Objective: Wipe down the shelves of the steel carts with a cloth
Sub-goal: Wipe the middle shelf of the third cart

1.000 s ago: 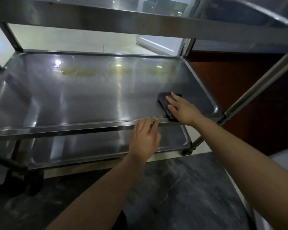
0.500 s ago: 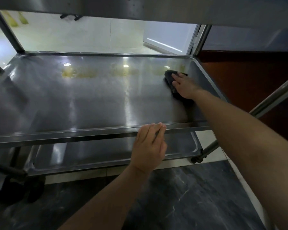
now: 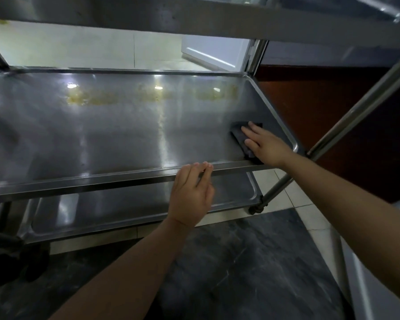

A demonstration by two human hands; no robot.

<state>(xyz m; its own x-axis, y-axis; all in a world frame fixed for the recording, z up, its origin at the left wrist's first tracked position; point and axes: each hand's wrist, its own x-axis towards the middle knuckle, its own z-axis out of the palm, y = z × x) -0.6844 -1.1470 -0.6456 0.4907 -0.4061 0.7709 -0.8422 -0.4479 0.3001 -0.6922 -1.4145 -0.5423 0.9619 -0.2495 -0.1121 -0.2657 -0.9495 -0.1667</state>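
Fingers of the right hand lie straight and close together, pressed flat on the dark cloth, which sits on the middle shelf of the steel cart near its right front corner, just beside the raised rim. At the front edge of that shelf, the left hand rests with its fingers bent over the rim, side by side, their tips on top. Yellowish reflections show along the far part of the shelf surface. Below it lies the lower shelf, and an upper shelf crosses overhead. Under the cart are dark marbled floor tiles.
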